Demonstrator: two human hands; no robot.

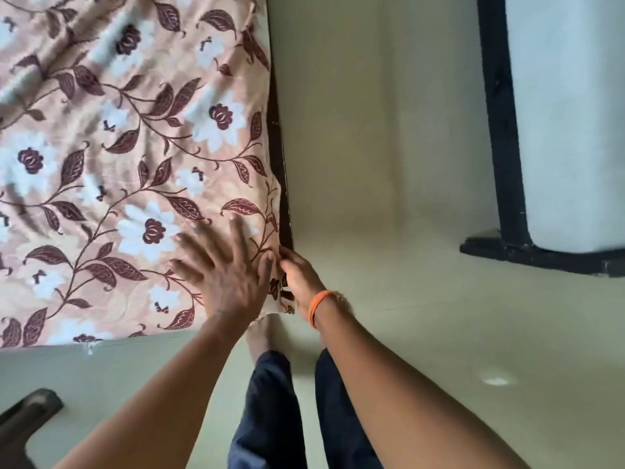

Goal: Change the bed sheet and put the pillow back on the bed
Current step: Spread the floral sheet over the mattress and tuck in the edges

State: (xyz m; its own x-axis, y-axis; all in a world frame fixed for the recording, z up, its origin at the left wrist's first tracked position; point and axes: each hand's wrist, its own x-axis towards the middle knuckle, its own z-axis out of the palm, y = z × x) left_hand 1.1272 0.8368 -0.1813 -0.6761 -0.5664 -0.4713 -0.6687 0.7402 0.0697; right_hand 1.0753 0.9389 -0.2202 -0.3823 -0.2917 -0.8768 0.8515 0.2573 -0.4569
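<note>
Seen from above, looking down the person's own body: two bare forearms reach forward over dark trouser legs and a bare foot (pixel 258 336) on a pale floor (pixel 422 350). The left hand (pixel 228 265) lies flat on the bed sheet (pixel 111 157), fingers spread wide and straight, pressing the cloth near the corner of the bed. The right hand (pixel 297 275), with an orange band (pixel 319 308) at its wrist, is at the very corner, just beside the left, its fingers turned down against the hanging edge of the sheet; whether they pinch the cloth or only push it cannot be told, since the fingertips are hidden. The sheet, peach with white flowers and dark brown leaves, covers the bed to the left and beyond, still rumpled into folds farther up. A dark bed frame edge (pixel 279 157) shows along its right side. The step appears to be tucking this corner: it would go best with the flat hand holding the top taut while the other feeds the overhang under the mattress, then smoothing outward toward the far wrinkles. No pillow is in view. Farther right stands a white panel in a dark frame (pixel 500 130).
</note>
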